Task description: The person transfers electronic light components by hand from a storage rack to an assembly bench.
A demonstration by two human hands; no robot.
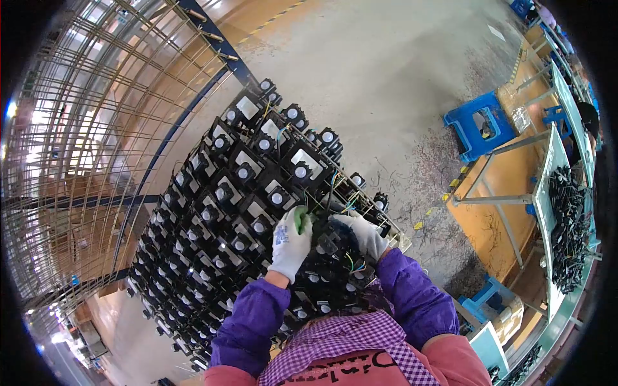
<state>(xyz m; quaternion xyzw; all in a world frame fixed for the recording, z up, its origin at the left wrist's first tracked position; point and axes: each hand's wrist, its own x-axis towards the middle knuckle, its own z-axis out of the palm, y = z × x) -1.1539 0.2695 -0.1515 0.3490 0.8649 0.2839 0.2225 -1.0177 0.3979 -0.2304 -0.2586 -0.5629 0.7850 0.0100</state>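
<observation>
My left hand (293, 241), in a white glove with a green palm, has its fingers curled at the edge of a black plastic unit (329, 243). On the other side of that unit, my right hand (362, 234), also gloved, is bent around it, with its fingertips partly hidden. Thin coloured wires (351, 262) stick out near the unit. Around and under both hands, many similar black units with round white domes (277, 198) are packed in rows on a wire rack (376, 215).
A tall wire mesh panel (96, 128) with blue framing rises at the left. To the right are a blue plastic stool (479, 125) and a workbench (550, 148) with a heap of black parts (568, 225). Bits of debris litter the grey floor (380, 83).
</observation>
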